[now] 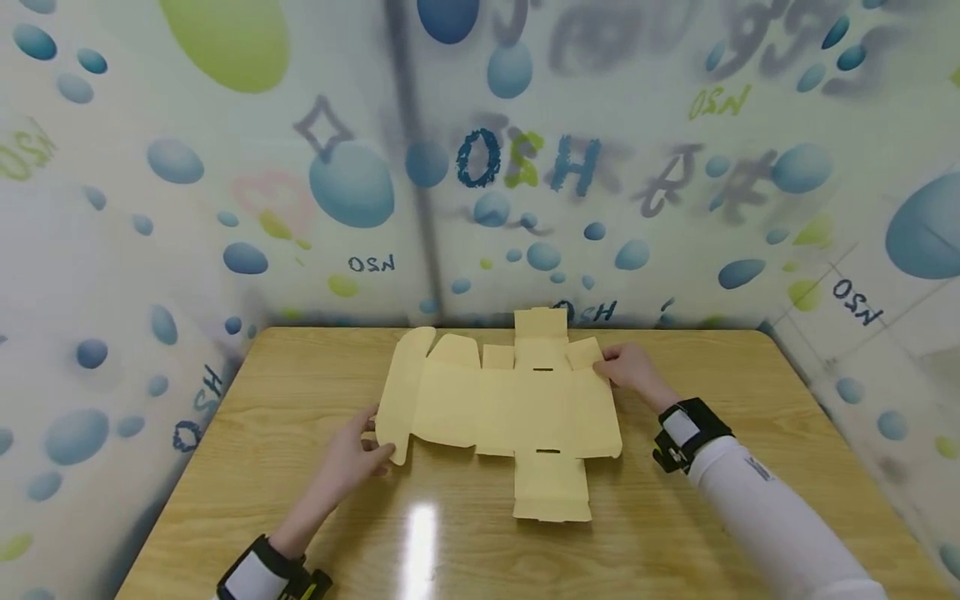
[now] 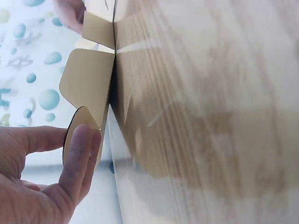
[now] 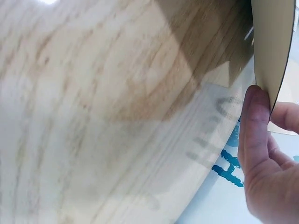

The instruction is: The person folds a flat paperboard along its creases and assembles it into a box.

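An unfolded tan cardboard box blank [image 1: 536, 408] spreads over the middle of the table, with flaps at its top and bottom and two dark slots. My left hand [image 1: 354, 450] pinches the rounded panel at its left end; in the left wrist view the thumb and fingers [image 2: 77, 161] sit on either side of that card edge. At the upper right corner, my right hand [image 1: 633, 368] pinches the blank beside a small flap. The right wrist view has the fingertips [image 3: 258, 100] against one face of the card, the thumb behind it.
The wooden table [image 1: 300, 392] has a glossy top that reflects light near its front. A patterned wall [image 1: 495, 250] with blue and green spots stands right behind its back edge. Each wrist wears a black strap with a device.
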Action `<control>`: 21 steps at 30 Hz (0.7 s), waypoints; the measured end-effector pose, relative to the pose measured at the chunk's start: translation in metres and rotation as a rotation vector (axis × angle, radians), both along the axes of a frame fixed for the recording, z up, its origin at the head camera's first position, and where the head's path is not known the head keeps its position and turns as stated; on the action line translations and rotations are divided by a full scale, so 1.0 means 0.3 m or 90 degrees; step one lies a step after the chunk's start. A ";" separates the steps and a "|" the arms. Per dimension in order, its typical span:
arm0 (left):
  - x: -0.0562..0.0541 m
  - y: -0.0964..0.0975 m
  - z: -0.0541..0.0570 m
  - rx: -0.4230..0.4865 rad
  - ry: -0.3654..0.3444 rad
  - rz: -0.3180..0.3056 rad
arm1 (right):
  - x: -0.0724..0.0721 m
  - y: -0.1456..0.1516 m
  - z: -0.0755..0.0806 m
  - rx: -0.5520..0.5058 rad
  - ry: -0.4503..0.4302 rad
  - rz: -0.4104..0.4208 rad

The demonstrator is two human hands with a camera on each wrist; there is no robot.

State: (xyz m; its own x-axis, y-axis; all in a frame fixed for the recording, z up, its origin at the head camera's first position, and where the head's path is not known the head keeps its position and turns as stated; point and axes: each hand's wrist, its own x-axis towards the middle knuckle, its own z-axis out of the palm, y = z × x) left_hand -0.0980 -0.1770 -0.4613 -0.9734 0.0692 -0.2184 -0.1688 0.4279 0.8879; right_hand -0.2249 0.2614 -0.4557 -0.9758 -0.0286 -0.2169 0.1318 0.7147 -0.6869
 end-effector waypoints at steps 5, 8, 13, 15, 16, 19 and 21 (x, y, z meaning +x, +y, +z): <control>0.011 0.015 0.000 -0.029 0.007 -0.007 | -0.001 0.016 -0.002 0.047 0.016 0.005; -0.010 0.004 -0.008 -0.077 0.030 -0.015 | 0.023 0.019 -0.001 0.069 0.023 0.010; -0.081 -0.029 -0.011 -0.138 0.074 -0.030 | 0.083 0.034 -0.019 0.072 0.023 0.006; -0.114 -0.041 -0.006 -0.144 0.073 -0.036 | 0.110 0.040 -0.029 0.066 0.023 0.009; -0.130 -0.047 -0.003 -0.147 0.067 -0.039 | 0.125 0.044 -0.035 0.062 0.020 0.012; -0.173 -0.060 0.002 -0.166 0.051 -0.058 | 0.177 0.052 -0.048 0.045 0.014 0.020; -0.199 -0.068 0.002 -0.175 0.043 -0.072 | 0.216 0.057 -0.053 0.040 0.009 0.028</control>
State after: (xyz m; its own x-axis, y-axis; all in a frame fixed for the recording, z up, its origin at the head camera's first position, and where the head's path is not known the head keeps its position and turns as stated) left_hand -0.1576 -0.1973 -0.4606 -0.9758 0.1250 -0.1796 -0.0517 0.6660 0.7442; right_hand -0.1602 0.2786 -0.4717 -0.9768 -0.0576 -0.2061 0.0905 0.7616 -0.6417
